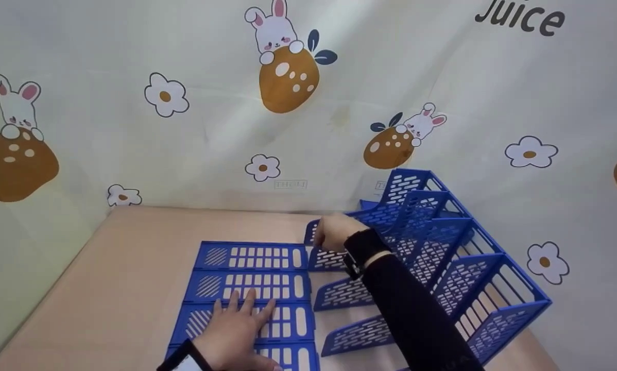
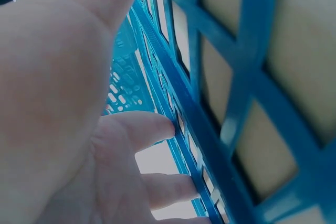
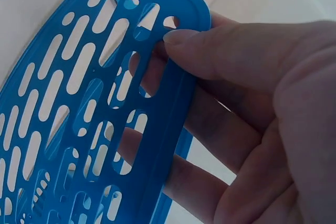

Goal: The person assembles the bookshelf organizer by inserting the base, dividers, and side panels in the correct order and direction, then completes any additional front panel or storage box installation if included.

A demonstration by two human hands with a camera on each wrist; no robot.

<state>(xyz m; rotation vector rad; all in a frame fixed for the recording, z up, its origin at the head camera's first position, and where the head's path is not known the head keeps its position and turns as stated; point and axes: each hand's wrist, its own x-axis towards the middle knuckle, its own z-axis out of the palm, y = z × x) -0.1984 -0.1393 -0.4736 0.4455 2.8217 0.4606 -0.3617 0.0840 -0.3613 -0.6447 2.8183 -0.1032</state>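
Head: blue grid (image 1: 257, 270) beneath left hand (image 1: 235, 332), divider (image 1: 310, 233) in right hand (image 1: 337, 233).

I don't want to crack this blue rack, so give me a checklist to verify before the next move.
1. Right grip on the perforated divider: ok, it pinches the corner.
2. Left grip on the slotted panel: ok, it rests spread across it.
3. Nearer dividers joined to the slotted panel: not ok, a gap shows at the lower one.
4. Dividers meeting the frame on the right: looks ok.
5. Joints there fully seated: cannot tell, too small.
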